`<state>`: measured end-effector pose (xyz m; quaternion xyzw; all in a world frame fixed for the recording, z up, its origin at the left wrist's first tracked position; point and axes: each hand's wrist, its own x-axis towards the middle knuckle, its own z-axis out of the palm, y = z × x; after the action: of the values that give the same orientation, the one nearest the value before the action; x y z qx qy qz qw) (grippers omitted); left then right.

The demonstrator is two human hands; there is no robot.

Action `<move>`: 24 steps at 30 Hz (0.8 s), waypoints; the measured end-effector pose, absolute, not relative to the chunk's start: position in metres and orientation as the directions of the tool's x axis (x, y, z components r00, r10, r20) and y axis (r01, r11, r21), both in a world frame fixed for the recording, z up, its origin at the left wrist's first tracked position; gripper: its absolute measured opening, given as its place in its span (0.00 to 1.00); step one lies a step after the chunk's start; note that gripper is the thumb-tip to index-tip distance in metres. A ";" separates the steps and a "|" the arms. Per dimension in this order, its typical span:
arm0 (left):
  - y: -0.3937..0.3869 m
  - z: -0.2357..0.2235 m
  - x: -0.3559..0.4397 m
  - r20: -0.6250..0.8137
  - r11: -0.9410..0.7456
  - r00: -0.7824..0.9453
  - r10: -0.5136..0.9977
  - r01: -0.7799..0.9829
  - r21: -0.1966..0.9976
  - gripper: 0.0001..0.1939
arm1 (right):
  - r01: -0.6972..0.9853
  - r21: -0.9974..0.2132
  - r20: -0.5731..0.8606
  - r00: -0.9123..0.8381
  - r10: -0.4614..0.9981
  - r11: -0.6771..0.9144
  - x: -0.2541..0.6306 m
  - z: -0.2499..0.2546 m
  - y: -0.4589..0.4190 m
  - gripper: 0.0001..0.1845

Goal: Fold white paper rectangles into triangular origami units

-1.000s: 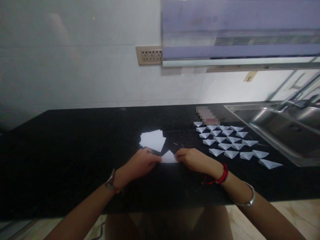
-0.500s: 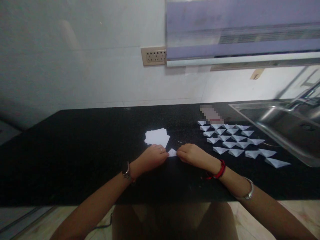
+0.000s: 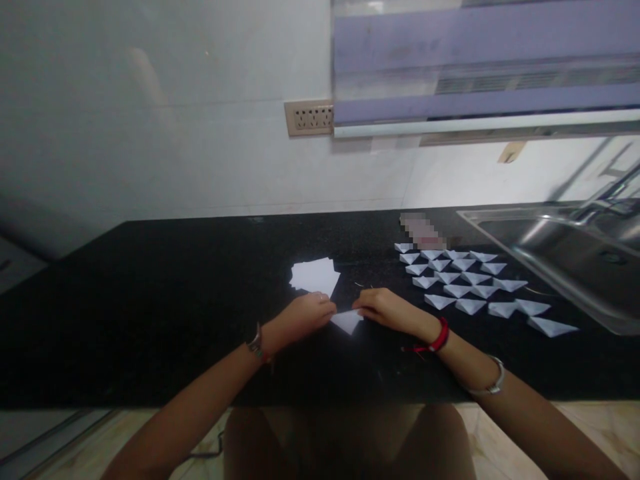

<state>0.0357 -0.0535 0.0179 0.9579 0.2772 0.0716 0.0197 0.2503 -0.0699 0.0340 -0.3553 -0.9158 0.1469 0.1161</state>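
My left hand and my right hand meet over a small white paper triangle on the black counter. Each hand pinches one upper corner of the triangle, whose point faces me. Both hands' fingers are curled closed. Just behind my left hand lies a small stack of white paper sheets. To the right of my right hand, several folded white paper triangles lie in rows on the counter.
A steel sink with a tap sits at the far right of the counter. A wall socket is on the white wall, beside a purple-and-white hood or shelf overhead. A small blurred object lies behind the triangles.
The paper between my hands has been turned over: its point faced away a second ago and now faces me. My hands came together, then parted slightly.
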 end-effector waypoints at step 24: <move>-0.074 0.045 0.022 -0.016 -0.854 0.857 0.516 0.515 0.065 0.12 | 0.639 -0.019 -0.027 -0.769 0.639 0.769 0.253 0.045 -0.091 0.10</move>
<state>0.0216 -0.0740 0.0446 0.9629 0.2677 0.0010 0.0335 0.2533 -0.0914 0.0449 -0.3397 -0.9404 0.0133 -0.0096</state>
